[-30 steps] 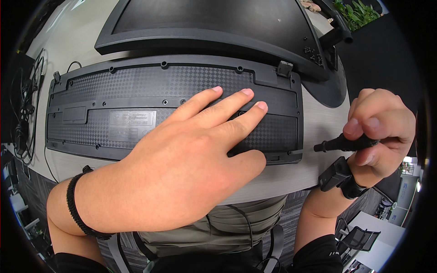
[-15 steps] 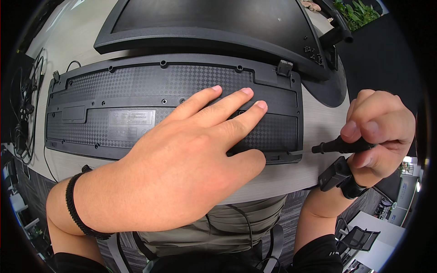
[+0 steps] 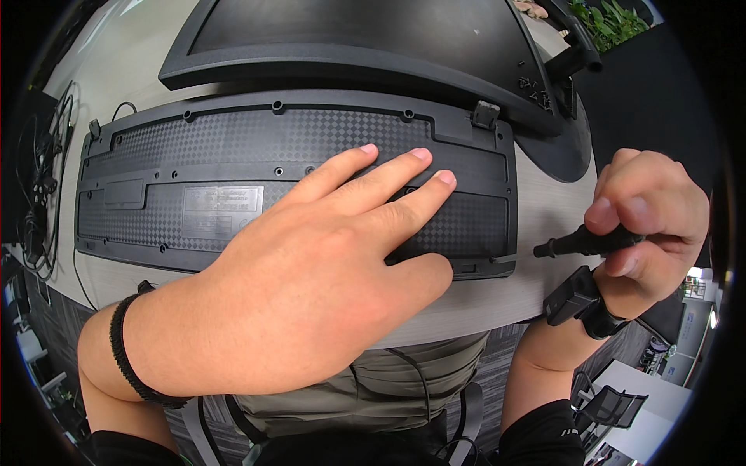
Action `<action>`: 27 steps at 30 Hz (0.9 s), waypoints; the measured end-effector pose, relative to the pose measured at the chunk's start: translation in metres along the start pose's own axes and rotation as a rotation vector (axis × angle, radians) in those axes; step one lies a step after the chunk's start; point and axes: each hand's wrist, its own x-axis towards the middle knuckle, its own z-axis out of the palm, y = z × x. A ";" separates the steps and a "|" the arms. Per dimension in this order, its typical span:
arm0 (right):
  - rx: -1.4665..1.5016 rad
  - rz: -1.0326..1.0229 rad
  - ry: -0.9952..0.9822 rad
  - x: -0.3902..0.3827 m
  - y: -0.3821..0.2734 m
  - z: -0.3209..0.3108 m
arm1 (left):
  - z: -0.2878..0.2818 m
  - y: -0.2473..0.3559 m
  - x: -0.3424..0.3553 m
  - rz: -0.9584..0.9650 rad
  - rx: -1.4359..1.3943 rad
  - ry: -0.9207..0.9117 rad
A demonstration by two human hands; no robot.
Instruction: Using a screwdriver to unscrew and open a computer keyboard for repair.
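Observation:
A black keyboard [image 3: 233, 167] lies upside down on the table, its patterned underside, screw holes and two flip-up feet facing me. My left hand [image 3: 326, 256] rests spread across its right half, fingers apart and holding nothing. To the right of the keyboard, my right hand [image 3: 649, 217] pinches the black handle of a screwdriver [image 3: 579, 243]. The thin shaft of the screwdriver points left, and its tip meets the keyboard's lower right corner area. Whether a screw sits under the tip is too small to tell.
Behind the keyboard a dark monitor [image 3: 350, 39] stands low, with several small screws [image 3: 536, 93] on its right part. Bundled cables [image 3: 47, 186] lie at the table's left edge. A plant [image 3: 610, 27] is at the far right. A small black device [image 3: 571, 295] is strapped to my right wrist.
The fingers of my right hand have shifted slightly on the screwdriver handle, which has turned a little. The keyboard has slid a hair to the left. My left hand stays almost still.

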 end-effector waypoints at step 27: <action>-0.212 -0.031 -0.193 0.022 -0.019 0.007 | 0.001 0.001 -0.002 -0.010 0.000 0.019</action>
